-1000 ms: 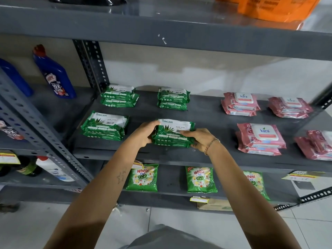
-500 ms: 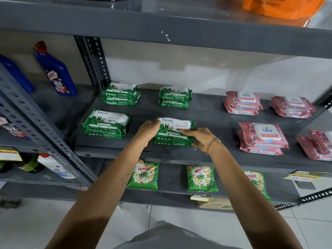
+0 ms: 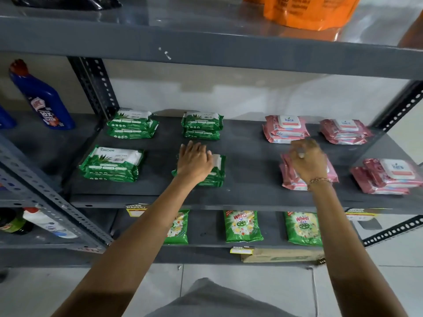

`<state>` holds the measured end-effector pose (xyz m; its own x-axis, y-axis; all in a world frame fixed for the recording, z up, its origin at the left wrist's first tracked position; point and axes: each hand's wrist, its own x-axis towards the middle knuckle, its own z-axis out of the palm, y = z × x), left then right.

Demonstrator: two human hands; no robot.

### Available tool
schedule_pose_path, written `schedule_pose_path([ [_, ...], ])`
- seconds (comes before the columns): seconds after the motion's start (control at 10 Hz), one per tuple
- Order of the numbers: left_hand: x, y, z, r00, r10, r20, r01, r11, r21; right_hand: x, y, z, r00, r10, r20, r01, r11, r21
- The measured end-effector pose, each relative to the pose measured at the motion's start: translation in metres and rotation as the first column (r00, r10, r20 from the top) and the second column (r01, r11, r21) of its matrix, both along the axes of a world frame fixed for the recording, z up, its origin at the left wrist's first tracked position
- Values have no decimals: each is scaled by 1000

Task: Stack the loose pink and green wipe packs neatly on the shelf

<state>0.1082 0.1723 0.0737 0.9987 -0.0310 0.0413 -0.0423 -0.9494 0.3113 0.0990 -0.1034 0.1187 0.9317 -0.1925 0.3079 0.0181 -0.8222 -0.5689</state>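
On the grey shelf [image 3: 251, 154] lie green wipe packs in short stacks: back left [image 3: 132, 124], back middle [image 3: 202, 125], front left [image 3: 112, 164] and front middle [image 3: 218, 172]. Pink wipe packs are stacked at back [image 3: 286, 129], back right [image 3: 345, 131], front middle [image 3: 288, 179] and front right [image 3: 389, 177]; that last stack sits crooked. My left hand [image 3: 194, 161] rests palm down on the front middle green stack, fingers spread. My right hand [image 3: 309, 161] is blurred over the front middle pink stack, hiding most of it; its grip is unclear.
The upper shelf edge [image 3: 206, 51] hangs low overhead, with an orange bag [image 3: 309, 10] on it. A perforated post [image 3: 96, 88] stands at the back left, beside a blue cleaner bottle [image 3: 43, 99]. Green detergent packets [image 3: 242, 225] line the lower shelf.
Both hands have let go of the front middle green stack's ends. The left hand now lies on top of it; the right hand has swung right to the pink stack.
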Motion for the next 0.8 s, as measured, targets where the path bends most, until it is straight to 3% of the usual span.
schedule_pose_path([
  [0.2,-14,2,-21,999,9,47,-15,992,121,8,-51,-31,977,82,-199,-138,947,-290],
  [0.4,-12,-1,-22,998,49,28,-53,982,184,17,-55,-47,983,63,-174,-125,919,-374],
  [0.7,-11,-5,-20,997,71,-36,-61,968,242,10,-53,-63,980,69,-185,-138,908,-396],
  [0.8,-10,-8,-11,994,88,-62,-70,967,244,14,-54,-52,971,83,-225,-155,934,-323],
])
